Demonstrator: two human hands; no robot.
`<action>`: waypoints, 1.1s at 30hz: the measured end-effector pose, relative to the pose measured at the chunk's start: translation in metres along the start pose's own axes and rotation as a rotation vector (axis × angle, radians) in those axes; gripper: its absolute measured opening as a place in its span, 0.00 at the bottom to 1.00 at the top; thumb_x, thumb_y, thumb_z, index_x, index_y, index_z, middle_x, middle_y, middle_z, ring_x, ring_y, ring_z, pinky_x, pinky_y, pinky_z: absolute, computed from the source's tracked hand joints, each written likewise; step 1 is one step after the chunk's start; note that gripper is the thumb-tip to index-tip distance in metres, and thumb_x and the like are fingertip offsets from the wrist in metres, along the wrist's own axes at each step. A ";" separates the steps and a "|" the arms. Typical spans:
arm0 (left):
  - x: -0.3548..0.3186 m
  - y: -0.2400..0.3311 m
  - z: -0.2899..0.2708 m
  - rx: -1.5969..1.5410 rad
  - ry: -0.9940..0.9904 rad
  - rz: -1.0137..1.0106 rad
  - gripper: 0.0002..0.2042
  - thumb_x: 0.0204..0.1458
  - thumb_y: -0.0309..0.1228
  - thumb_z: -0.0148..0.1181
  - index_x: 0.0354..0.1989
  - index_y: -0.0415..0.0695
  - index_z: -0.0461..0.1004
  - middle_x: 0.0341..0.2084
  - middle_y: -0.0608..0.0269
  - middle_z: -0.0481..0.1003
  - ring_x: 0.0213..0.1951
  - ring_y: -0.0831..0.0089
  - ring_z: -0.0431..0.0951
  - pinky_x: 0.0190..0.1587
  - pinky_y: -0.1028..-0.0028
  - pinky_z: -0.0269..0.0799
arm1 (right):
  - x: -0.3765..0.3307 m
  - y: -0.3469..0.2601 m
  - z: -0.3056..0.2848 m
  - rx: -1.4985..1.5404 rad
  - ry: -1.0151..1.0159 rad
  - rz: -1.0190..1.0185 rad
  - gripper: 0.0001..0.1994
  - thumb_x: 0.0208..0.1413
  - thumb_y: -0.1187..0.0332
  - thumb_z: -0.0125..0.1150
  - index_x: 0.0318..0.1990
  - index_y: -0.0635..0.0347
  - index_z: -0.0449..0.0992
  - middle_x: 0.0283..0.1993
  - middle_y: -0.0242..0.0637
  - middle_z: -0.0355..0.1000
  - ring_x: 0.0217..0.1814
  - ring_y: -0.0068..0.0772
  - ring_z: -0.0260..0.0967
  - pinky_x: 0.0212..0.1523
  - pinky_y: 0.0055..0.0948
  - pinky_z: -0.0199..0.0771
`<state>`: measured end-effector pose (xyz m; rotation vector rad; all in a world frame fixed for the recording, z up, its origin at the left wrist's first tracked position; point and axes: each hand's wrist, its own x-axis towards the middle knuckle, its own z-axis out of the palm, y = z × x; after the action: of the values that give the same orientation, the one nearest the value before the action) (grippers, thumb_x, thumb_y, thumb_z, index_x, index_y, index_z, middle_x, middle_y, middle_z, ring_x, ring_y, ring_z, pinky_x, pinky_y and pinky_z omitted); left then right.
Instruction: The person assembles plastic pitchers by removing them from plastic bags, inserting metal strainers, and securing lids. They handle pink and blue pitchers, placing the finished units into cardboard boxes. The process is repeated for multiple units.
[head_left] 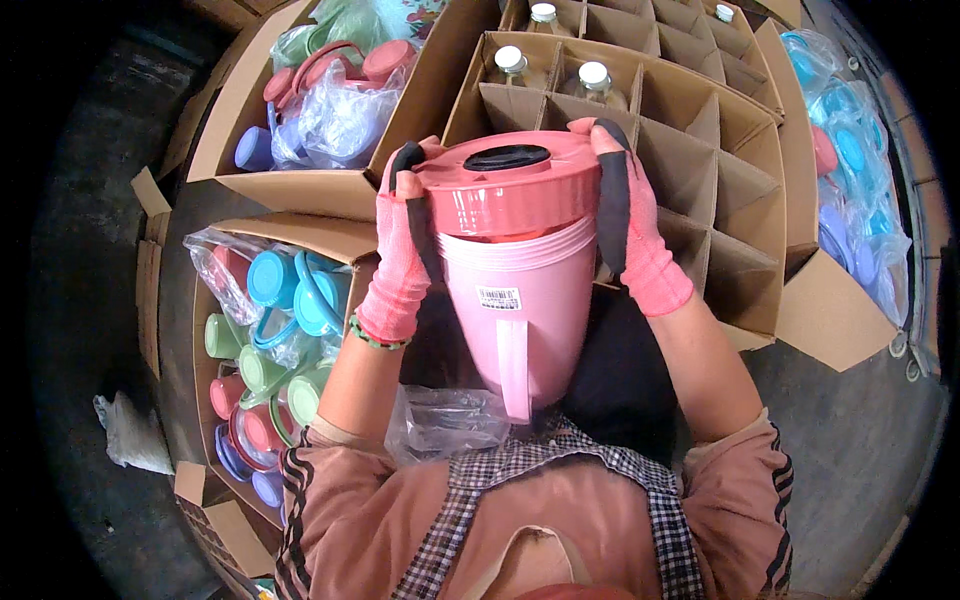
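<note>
Your left hand and right hand, clasping opposite sides of a red lid, atop a pink pitcher

Divided cardbd box w/ white-capped btls; pale sack.

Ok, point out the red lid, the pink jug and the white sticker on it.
Red lid (512,207): head view, front rim.
Pink jug (555,314): head view, side wall.
White sticker (499,298): head view, its middle.

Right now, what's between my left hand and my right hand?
In the head view, the coral-red lid with its black oval centre lies between your left hand and right hand, over the pink jug.
</note>
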<state>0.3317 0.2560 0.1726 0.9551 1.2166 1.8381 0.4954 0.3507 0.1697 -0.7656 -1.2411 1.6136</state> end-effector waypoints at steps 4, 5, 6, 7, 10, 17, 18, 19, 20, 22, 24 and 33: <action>-0.004 0.007 0.000 0.334 0.002 0.209 0.23 0.49 0.47 0.48 0.38 0.35 0.66 0.43 0.51 0.65 0.44 0.69 0.65 0.49 0.72 0.57 | -0.002 -0.001 -0.007 0.180 -0.130 0.058 0.17 0.55 0.58 0.40 0.43 0.63 0.64 0.40 0.33 0.63 0.43 0.22 0.58 0.48 0.21 0.56; -0.006 0.008 0.000 0.349 -0.004 0.233 0.23 0.49 0.46 0.48 0.37 0.34 0.66 0.44 0.51 0.65 0.45 0.69 0.65 0.49 0.72 0.57 | -0.003 -0.003 -0.007 0.213 -0.150 0.055 0.16 0.55 0.58 0.42 0.42 0.62 0.65 0.39 0.30 0.63 0.42 0.21 0.57 0.47 0.20 0.56; -0.007 0.010 -0.001 0.367 -0.011 0.260 0.23 0.49 0.46 0.48 0.37 0.34 0.66 0.44 0.51 0.65 0.45 0.68 0.64 0.49 0.72 0.56 | -0.003 -0.005 -0.006 0.250 -0.172 0.049 0.15 0.55 0.58 0.44 0.41 0.61 0.66 0.38 0.28 0.62 0.40 0.19 0.56 0.46 0.18 0.56; -0.008 0.008 -0.003 0.305 -0.027 0.262 0.24 0.49 0.48 0.47 0.34 0.33 0.67 0.45 0.50 0.64 0.46 0.68 0.64 0.50 0.71 0.56 | -0.004 -0.006 -0.005 0.241 -0.168 0.037 0.15 0.55 0.59 0.44 0.41 0.61 0.66 0.38 0.28 0.62 0.40 0.19 0.56 0.46 0.18 0.56; -0.004 0.011 -0.007 0.222 -0.084 0.207 0.26 0.48 0.51 0.46 0.35 0.33 0.67 0.47 0.49 0.63 0.47 0.67 0.63 0.50 0.70 0.55 | -0.002 -0.004 -0.003 0.181 -0.164 0.018 0.15 0.55 0.59 0.43 0.41 0.61 0.65 0.38 0.29 0.62 0.41 0.19 0.57 0.46 0.18 0.56; -0.005 0.019 0.001 0.418 -0.092 0.318 0.26 0.49 0.51 0.45 0.37 0.34 0.68 0.47 0.48 0.63 0.49 0.63 0.62 0.52 0.66 0.55 | -0.003 -0.007 -0.004 0.190 -0.198 -0.031 0.16 0.56 0.60 0.42 0.44 0.63 0.63 0.40 0.30 0.62 0.43 0.20 0.56 0.48 0.18 0.55; -0.003 0.020 -0.001 0.460 -0.127 0.347 0.24 0.49 0.48 0.47 0.37 0.34 0.68 0.46 0.48 0.63 0.48 0.64 0.64 0.51 0.67 0.56 | -0.002 0.002 -0.005 0.156 -0.173 -0.053 0.16 0.56 0.60 0.42 0.44 0.63 0.63 0.41 0.29 0.62 0.43 0.20 0.56 0.48 0.18 0.55; 0.001 0.016 -0.007 0.494 -0.152 0.360 0.23 0.49 0.47 0.48 0.37 0.33 0.69 0.45 0.48 0.64 0.47 0.64 0.64 0.50 0.67 0.56 | 0.000 0.007 -0.006 0.123 -0.148 -0.076 0.16 0.56 0.60 0.42 0.45 0.63 0.62 0.41 0.29 0.62 0.43 0.20 0.56 0.48 0.19 0.55; 0.003 0.015 -0.006 0.424 -0.095 0.321 0.23 0.49 0.46 0.48 0.37 0.33 0.69 0.45 0.49 0.65 0.47 0.65 0.64 0.50 0.67 0.56 | 0.004 0.011 -0.009 0.100 -0.137 -0.057 0.17 0.57 0.59 0.40 0.44 0.63 0.63 0.41 0.31 0.62 0.44 0.21 0.56 0.49 0.20 0.54; 0.003 0.012 -0.004 0.291 0.013 0.231 0.22 0.50 0.45 0.47 0.36 0.34 0.70 0.45 0.50 0.65 0.46 0.65 0.64 0.50 0.68 0.57 | 0.006 0.006 -0.001 0.064 -0.107 -0.008 0.18 0.57 0.57 0.35 0.43 0.63 0.64 0.42 0.33 0.63 0.45 0.23 0.58 0.51 0.22 0.54; 0.007 0.013 -0.005 0.194 0.020 0.138 0.20 0.51 0.43 0.46 0.37 0.33 0.69 0.45 0.52 0.66 0.45 0.69 0.65 0.49 0.71 0.57 | 0.007 -0.001 -0.001 -0.064 -0.130 -0.005 0.20 0.57 0.53 0.36 0.41 0.62 0.65 0.41 0.32 0.63 0.44 0.21 0.57 0.50 0.20 0.54; -0.007 0.027 0.011 0.180 0.121 -0.044 0.19 0.52 0.39 0.48 0.41 0.31 0.67 0.32 0.61 0.72 0.35 0.77 0.70 0.42 0.77 0.64 | 0.009 -0.003 -0.001 -0.052 -0.087 0.153 0.20 0.55 0.53 0.39 0.43 0.61 0.65 0.42 0.33 0.64 0.45 0.22 0.58 0.50 0.20 0.55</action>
<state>0.3397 0.2467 0.2002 0.9167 1.4860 1.7965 0.4935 0.3597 0.1728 -0.8475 -1.3182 1.7598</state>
